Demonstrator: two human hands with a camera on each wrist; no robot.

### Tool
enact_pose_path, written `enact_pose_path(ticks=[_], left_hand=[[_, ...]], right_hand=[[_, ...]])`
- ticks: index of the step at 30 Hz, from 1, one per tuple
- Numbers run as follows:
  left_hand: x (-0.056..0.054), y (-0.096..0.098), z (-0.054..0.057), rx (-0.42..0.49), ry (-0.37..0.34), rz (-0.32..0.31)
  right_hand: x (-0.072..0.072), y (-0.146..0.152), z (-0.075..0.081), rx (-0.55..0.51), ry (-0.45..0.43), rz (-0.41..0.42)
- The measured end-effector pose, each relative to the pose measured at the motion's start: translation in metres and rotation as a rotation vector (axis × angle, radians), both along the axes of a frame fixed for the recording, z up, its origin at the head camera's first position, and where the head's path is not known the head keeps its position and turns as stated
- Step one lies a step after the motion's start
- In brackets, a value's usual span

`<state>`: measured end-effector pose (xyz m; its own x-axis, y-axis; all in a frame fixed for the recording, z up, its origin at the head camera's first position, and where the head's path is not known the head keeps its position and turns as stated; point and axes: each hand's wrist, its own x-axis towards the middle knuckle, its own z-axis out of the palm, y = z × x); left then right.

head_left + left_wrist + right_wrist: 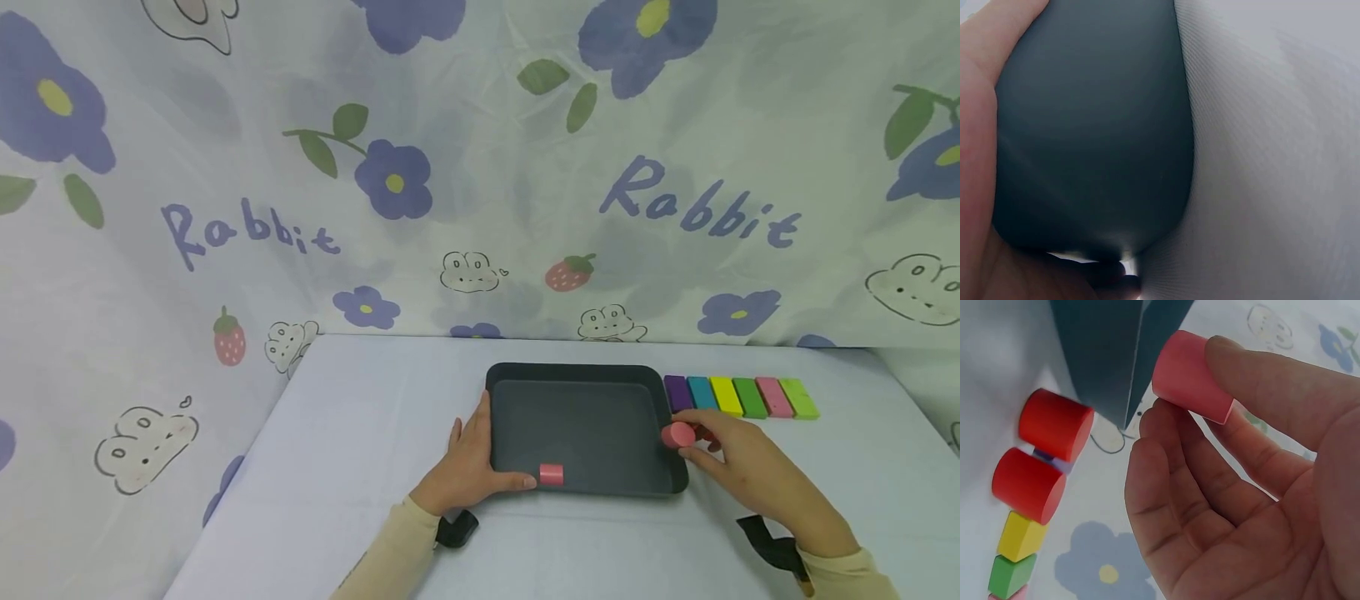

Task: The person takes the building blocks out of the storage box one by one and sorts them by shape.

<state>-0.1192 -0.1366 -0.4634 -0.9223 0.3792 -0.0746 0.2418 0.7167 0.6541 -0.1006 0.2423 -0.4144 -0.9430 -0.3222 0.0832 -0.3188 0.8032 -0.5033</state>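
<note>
A dark grey tray [585, 429] lies on the white table. My left hand [472, 467] rests against its near left corner, fingers stretched along the left side and thumb along the front; the left wrist view shows the tray wall [1097, 125] close up. With thumb and fingers my right hand [738, 458] pinches a pink cylinder block [1188, 378] at the tray's right rim. Inside the tray, by the front wall, another pink cylinder block [551, 474] lies on its side. Two red cylinder blocks [1054, 425] show beside the tray in the right wrist view, mostly hidden from the head view.
A row of rectangular blocks stands right of the tray: purple [677, 393], blue [702, 393], yellow [726, 396], green [750, 397], pink [774, 397] and lime [799, 398]. Behind the table hangs a flowered curtain [480, 167].
</note>
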Motion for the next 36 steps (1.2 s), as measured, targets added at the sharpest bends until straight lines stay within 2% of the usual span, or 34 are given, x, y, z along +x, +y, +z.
enact_pose_path(ticks=[10, 24, 36], left_hand=[[-0.001, 0.0, 0.001, 0.005, -0.002, -0.005], [-0.001, 0.001, 0.002, 0.012, -0.001, -0.011], [0.001, 0.0, 0.002, 0.006, -0.006, 0.005]], right_hand=[[-0.002, 0.012, 0.0, -0.039, -0.007, -0.029], [-0.004, 0.025, -0.001, 0.022, -0.007, -0.117], [-0.006, 0.03, -0.004, 0.041, 0.04, -0.167]])
